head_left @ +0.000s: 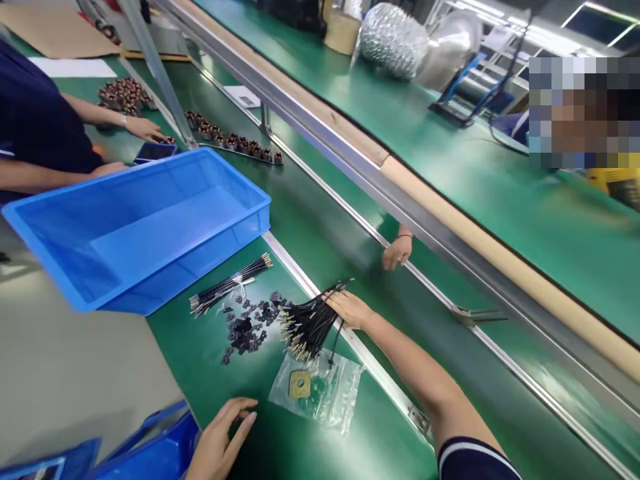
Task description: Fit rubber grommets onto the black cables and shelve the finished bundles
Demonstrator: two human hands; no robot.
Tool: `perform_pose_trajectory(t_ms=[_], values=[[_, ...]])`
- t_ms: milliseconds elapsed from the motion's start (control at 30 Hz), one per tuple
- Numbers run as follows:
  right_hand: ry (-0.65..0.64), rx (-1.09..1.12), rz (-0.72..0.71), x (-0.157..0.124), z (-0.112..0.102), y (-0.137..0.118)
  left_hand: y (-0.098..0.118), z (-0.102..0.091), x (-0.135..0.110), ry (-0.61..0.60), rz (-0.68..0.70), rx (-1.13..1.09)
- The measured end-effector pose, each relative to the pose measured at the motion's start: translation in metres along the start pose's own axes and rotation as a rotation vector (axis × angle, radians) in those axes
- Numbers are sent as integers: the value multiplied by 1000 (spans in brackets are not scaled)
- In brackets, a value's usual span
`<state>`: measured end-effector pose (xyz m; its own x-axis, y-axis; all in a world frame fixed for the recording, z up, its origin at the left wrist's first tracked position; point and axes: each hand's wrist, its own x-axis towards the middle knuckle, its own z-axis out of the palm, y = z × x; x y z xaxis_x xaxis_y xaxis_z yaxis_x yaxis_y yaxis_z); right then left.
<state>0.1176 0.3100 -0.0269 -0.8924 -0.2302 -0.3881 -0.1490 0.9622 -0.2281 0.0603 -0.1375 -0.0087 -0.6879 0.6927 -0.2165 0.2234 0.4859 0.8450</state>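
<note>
My right hand (351,309) lies over the far end of a loose bundle of black wires (313,323), its fingers closed on some of them. The wires fan out toward me, with pale and yellowish tips. Near the front edge of the green table, my left hand (225,433) is empty, thumb and index finger apart. Between the hands lies a clear plastic bag (337,393) with a yellowish square piece with a hole (300,385) on or in it. Small black plastic parts (245,333) are scattered left of the wires. Behind them rests a tied wire bundle (233,285).
A large blue bin (200,267) stands at the left. A metal rail (295,267) runs beside the belt, where motor-like copper-wound parts (235,142) sit in a row. One co-worker's hand (143,128) is at far left, another person's hand (399,252) beneath the raised shelf.
</note>
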Motion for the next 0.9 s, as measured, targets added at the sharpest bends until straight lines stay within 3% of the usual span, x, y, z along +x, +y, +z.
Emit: perform_pose_trajectory(t_ms=[233, 367, 467, 600, 900], values=[[6, 124, 69, -5, -25, 16, 18, 21, 22, -20, 115, -27], [-10, 136, 205, 36, -39, 47, 15, 26, 24, 1, 146, -10], [-75, 110, 260, 76, -35, 60, 11, 26, 25, 15, 149, 10], [-145, 45, 218, 101, -25, 50, 3, 25, 27, 57, 140, 45], [-55, 56, 12, 78, -47, 29, 4, 32, 22, 39, 80, 61]])
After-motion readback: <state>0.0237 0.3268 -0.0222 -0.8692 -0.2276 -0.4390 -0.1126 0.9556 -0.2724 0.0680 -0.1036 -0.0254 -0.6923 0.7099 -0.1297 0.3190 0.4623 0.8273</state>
